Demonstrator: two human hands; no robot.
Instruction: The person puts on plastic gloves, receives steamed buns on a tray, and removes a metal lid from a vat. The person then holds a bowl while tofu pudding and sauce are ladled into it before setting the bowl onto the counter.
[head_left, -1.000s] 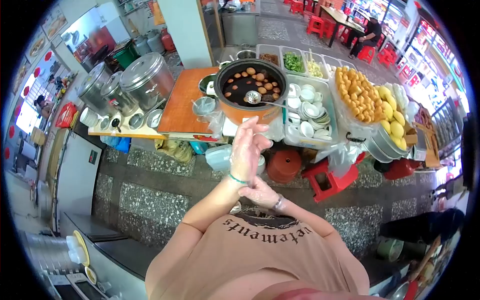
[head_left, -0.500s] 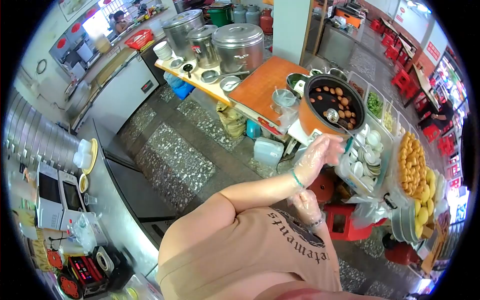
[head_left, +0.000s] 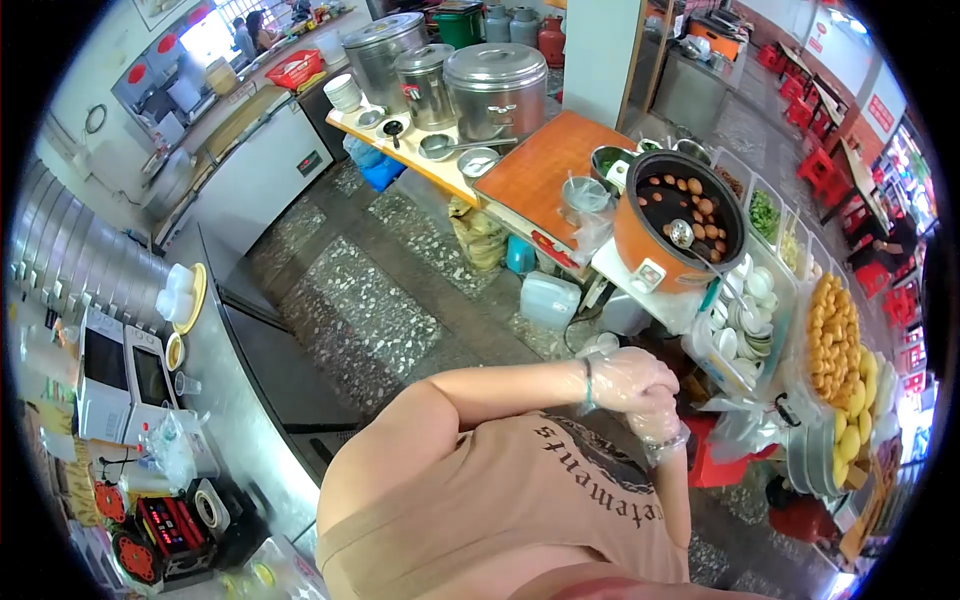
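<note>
Speckled floor (head_left: 370,300) below, orange-topped bench (head_left: 545,165) ahead. Our left hand (head_left: 630,378) closed over our right hand (head_left: 656,418), clear gloves (head_left: 608,385) on both; right grip partly covered, cannot tell if open. Gloves near tub (head_left: 716,374) of white bowls (head_left: 725,343), above red stool (head_left: 708,468). Beyond: pot (head_left: 640,240) of eggs, 1 ladle (head_left: 681,234) inside.
</note>
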